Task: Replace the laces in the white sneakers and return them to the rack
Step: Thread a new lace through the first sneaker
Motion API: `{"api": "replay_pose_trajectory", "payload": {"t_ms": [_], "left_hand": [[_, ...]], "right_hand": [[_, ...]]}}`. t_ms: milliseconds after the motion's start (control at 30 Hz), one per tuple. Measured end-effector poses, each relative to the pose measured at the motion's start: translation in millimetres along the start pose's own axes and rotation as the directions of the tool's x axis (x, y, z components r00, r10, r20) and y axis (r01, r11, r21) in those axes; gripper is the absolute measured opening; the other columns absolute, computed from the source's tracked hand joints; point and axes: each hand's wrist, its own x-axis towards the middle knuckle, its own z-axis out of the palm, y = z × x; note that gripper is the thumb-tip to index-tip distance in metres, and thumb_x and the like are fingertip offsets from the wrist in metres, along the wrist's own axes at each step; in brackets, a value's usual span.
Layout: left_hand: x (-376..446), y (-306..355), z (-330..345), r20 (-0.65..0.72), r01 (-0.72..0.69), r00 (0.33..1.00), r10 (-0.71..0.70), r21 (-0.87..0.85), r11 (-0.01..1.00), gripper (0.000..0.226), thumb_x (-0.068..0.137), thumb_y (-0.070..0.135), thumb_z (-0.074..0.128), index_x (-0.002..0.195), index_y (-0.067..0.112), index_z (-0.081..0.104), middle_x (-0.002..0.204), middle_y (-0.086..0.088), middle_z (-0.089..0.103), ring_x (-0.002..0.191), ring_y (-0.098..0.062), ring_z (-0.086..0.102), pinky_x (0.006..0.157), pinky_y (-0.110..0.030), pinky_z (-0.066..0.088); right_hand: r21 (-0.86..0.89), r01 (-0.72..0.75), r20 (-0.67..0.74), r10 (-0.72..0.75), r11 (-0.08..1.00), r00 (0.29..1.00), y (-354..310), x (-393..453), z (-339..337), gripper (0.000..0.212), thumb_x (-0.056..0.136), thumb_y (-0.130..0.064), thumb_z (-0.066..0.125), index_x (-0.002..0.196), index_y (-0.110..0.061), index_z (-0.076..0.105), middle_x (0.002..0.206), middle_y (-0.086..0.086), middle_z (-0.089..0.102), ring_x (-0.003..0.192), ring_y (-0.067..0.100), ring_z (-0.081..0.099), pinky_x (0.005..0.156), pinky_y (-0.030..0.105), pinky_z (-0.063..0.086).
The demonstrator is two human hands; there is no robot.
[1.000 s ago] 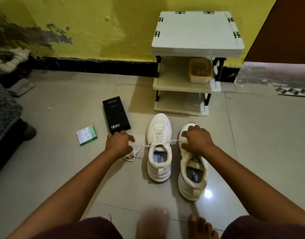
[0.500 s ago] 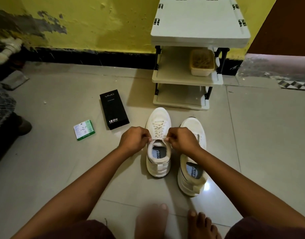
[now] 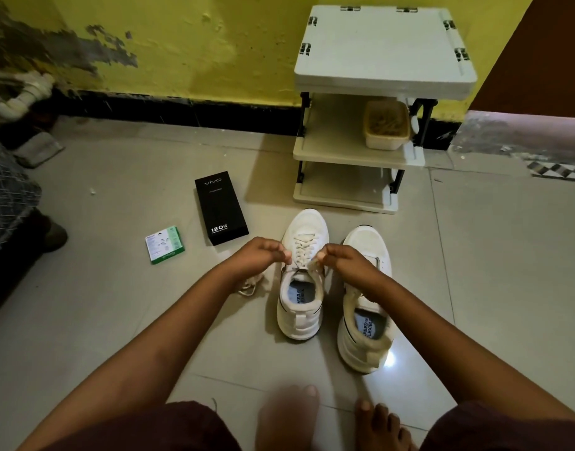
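Head view. Left hand (image 3: 263,255) and right hand (image 3: 346,260), fingers curled, each pinch a lace end (image 3: 313,264) over the laced sneaker (image 3: 304,278) at frame centre; second sneaker (image 3: 365,297) just right. Rack (image 3: 361,151) behind; bare floor (image 3: 507,271) at right.

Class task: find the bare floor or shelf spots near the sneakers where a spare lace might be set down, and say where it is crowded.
Free: floor tiles right of the right sneaker; the rack's bottom shelf; the middle shelf left of the tub. Crowded: left of the left sneaker, where the loose lace, black box and green packet lie.
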Motion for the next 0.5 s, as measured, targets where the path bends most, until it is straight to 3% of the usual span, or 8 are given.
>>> {"api": "replay_pose_trajectory", "payload": {"t_ms": [67,133,233,333,500], "left_hand": [[1.7,8.5,5.2,-0.024,0.020,0.999,-0.025,-0.212,0.977,0.025,0.094,0.010,0.048,0.073,0.015,0.059,0.086,0.003,0.065,0.088,-0.007,0.055,0.083,-0.022,0.037],[5.9,12.0,8.9,-0.036,0.014,0.999,-0.034,-0.461,0.887,0.028,0.096,0.008,0.041,0.071,0.014,0.054,0.088,-0.003,0.067,0.090,-0.012,0.058,0.086,-0.024,0.041],[9.4,11.7,11.2,0.002,0.037,0.999,-0.050,-0.718,0.695,0.029,0.099,0.010,0.034,0.074,0.011,0.049,0.073,-0.007,0.071,0.080,-0.020,0.065,0.078,-0.030,0.051],[14.6,6.8,17.0,-0.017,0.038,0.997,-0.071,-0.705,0.708,0.025,0.099,0.012,0.036,0.080,0.011,0.052,0.069,-0.006,0.066,0.060,-0.014,0.063,0.064,-0.026,0.054],[23.4,-4.3,25.1,-0.104,0.011,0.991,-0.078,-0.532,0.847,0.016,0.094,0.001,0.048,0.089,0.008,0.061,0.074,-0.006,0.067,0.058,-0.011,0.065,0.060,-0.022,0.056]], "right_hand": [[0.191,-0.018,0.000,0.019,0.982,1.000,-8.1,1.8,-0.5,0.027,0.097,-0.007,0.039,0.103,0.008,0.061,0.096,0.005,0.064,0.089,0.008,0.057,0.075,0.011,0.043],[0.362,-0.001,0.030,-0.010,0.932,1.000,-14.2,3.0,1.2,0.028,0.099,-0.008,0.034,0.097,0.002,0.060,0.093,0.003,0.065,0.090,0.011,0.059,0.087,0.021,0.044],[0.611,-0.019,0.060,-0.023,0.791,0.998,-19.7,4.6,7.5,0.030,0.101,-0.010,0.029,0.080,-0.007,0.050,0.077,0.009,0.059,0.073,0.018,0.057,0.079,0.025,0.047],[0.574,-0.023,0.037,0.002,0.818,0.999,-19.2,8.5,14.2,0.029,0.101,-0.011,0.033,0.080,-0.010,0.053,0.069,0.004,0.051,0.063,0.014,0.047,0.066,0.020,0.044],[0.354,0.032,0.013,-0.039,0.935,0.999,-7.9,12.8,18.5,0.023,0.099,-0.006,0.039,0.093,-0.013,0.060,0.072,0.000,0.054,0.062,0.005,0.047,0.059,0.011,0.042]]}}
